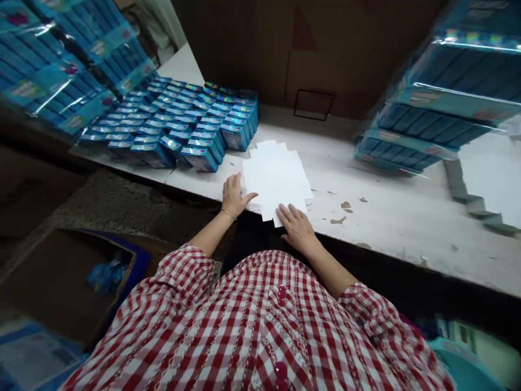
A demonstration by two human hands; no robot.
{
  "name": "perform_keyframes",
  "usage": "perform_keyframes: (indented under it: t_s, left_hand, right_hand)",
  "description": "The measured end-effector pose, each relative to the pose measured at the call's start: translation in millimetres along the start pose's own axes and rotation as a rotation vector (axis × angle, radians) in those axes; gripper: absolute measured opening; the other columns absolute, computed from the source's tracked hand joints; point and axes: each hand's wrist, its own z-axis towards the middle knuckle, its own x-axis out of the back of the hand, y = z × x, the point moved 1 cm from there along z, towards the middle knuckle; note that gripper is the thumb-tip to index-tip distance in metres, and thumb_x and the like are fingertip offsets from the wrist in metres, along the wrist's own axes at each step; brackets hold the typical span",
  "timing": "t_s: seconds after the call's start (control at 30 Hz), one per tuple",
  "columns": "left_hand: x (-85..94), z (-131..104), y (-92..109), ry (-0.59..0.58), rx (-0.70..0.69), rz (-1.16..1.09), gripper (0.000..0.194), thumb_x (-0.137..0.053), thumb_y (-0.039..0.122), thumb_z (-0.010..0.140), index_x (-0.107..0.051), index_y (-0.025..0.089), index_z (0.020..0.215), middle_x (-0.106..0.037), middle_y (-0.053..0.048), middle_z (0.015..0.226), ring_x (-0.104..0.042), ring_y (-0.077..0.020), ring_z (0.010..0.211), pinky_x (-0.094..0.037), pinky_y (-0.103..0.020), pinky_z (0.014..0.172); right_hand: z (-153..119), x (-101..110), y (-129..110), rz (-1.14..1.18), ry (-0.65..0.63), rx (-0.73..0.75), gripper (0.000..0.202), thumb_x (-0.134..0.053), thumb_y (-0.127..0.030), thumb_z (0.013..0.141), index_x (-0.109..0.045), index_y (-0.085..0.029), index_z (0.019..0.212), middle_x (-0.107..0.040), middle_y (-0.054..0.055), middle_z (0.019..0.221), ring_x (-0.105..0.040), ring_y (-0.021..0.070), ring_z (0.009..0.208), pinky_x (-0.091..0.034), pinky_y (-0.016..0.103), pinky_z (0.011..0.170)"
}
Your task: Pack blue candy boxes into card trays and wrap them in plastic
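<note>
Fanned white cards or sheets (277, 176) lie on the pale table (342, 190) in front of me, their stepped edges pointing outward. My left hand (235, 196) rests at their left edge, thumb apart from the fingers. On the near right corner of the white pieces lies my right hand (298, 227), its fingers spread flat over the edge. Neither hand is wrapped round anything. Just beyond my left hand, rows of small blue boxes (199, 157) stand close together on the table.
Wrapped blue packs are stacked at the back left (73, 65) and on the right (411, 130). A brown board (260, 49) rises behind the table. More white pieces (492, 174) lie far right. An open carton (44, 277) sits low on the left.
</note>
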Motion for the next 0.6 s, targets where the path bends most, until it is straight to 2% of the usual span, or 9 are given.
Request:
perform_keyframes:
  t_s: [0.1, 0.17, 0.2, 0.27, 0.33, 0.4, 0.5, 0.6]
  left_hand:
    - [-0.8, -23.2, -5.6, -0.256, -0.420, 0.015, 0.062, -0.067, 0.047, 0.069, -0.052, 0.014, 0.120, -0.053, -0.016, 0.127, -0.046, -0.0273, 0.120, -0.033, -0.044, 0.103]
    - [-6.8, -38.5, -5.6, -0.317, -0.526, 0.018, 0.040, -0.058, 0.040, 0.079, -0.059, 0.019, 0.113, -0.055, -0.012, 0.126, -0.046, -0.0250, 0.122, -0.031, -0.045, 0.104]
    - [-9.5, -43.2, -5.8, -0.293, -0.517, 0.020, 0.030, -0.052, 0.034, 0.084, -0.062, 0.020, 0.108, -0.057, -0.010, 0.125, -0.046, -0.0236, 0.122, -0.030, -0.046, 0.105]
    - [-12.1, -46.1, -5.3, -0.235, -0.453, 0.007, 0.026, -0.041, 0.024, 0.089, -0.066, 0.021, 0.098, -0.062, -0.008, 0.118, -0.049, -0.0205, 0.120, -0.031, -0.046, 0.103]
    - [-9.6, -41.7, 0.5, -0.227, -0.401, 0.012, 0.025, -0.042, 0.024, 0.089, -0.067, 0.020, 0.090, -0.066, -0.006, 0.109, -0.054, -0.0196, 0.113, -0.034, -0.046, 0.100]
    - [-3.7, -33.5, 14.5, -0.247, -0.397, 0.088, 0.021, -0.047, 0.025, 0.087, -0.067, 0.020, 0.084, -0.068, -0.005, 0.101, -0.056, -0.0209, 0.107, -0.032, -0.050, 0.100]
    - [3.2, -20.3, 44.7, -0.328, -0.462, 0.287, 0.019, -0.048, 0.021, 0.087, -0.066, 0.018, 0.080, -0.068, -0.006, 0.092, -0.055, -0.0237, 0.103, -0.027, -0.055, 0.097]
    - [3.0, -8.9, 65.7, -0.489, -0.516, 0.427, 0.023, -0.045, 0.019, 0.088, -0.066, 0.014, 0.081, -0.066, -0.010, 0.090, -0.054, -0.0242, 0.097, -0.037, -0.046, 0.085]
  right_hand:
    - [-1.1, -9.0, 5.4, -0.044, 0.058, 0.060, 0.048, -0.049, -0.014, 0.082, -0.046, -0.009, 0.130, -0.044, 0.011, 0.138, -0.043, 0.0271, 0.121, -0.041, 0.038, 0.093]
    - [-2.1, -11.2, 3.6, -0.055, 0.108, 0.098, 0.040, -0.043, -0.014, 0.085, -0.053, -0.009, 0.124, -0.051, 0.012, 0.132, -0.049, 0.0245, 0.112, -0.044, 0.036, 0.088]
    - [-2.8, -12.3, 1.3, -0.059, 0.132, 0.114, 0.038, -0.043, -0.016, 0.086, -0.055, -0.009, 0.121, -0.053, 0.011, 0.129, -0.052, 0.0236, 0.107, -0.045, 0.036, 0.086]
    - [-4.5, -15.5, -6.0, -0.073, 0.182, 0.142, 0.036, -0.042, -0.018, 0.087, -0.057, -0.010, 0.119, -0.056, 0.012, 0.126, -0.054, 0.0223, 0.101, -0.045, 0.035, 0.082]
    - [-6.3, -19.6, -15.3, -0.091, 0.228, 0.155, 0.036, -0.040, -0.018, 0.088, -0.057, -0.010, 0.118, -0.057, 0.012, 0.125, -0.054, 0.0224, 0.101, -0.045, 0.035, 0.079]
    - [-8.0, -22.7, -23.1, -0.097, 0.254, 0.144, 0.036, -0.038, -0.017, 0.089, -0.056, -0.009, 0.119, -0.056, 0.014, 0.126, -0.053, 0.0235, 0.105, -0.045, 0.035, 0.078]
    - [-10.6, -21.5, -23.2, -0.054, 0.203, 0.147, 0.038, -0.039, -0.018, 0.088, -0.053, -0.009, 0.123, -0.052, 0.015, 0.130, -0.051, 0.0245, 0.108, -0.045, 0.037, 0.081]
    - [-15.6, -13.9, -3.2, 0.030, 0.109, 0.203, 0.048, -0.046, -0.023, 0.085, -0.044, -0.012, 0.132, -0.046, 0.013, 0.136, -0.046, 0.0260, 0.116, -0.043, 0.040, 0.089]
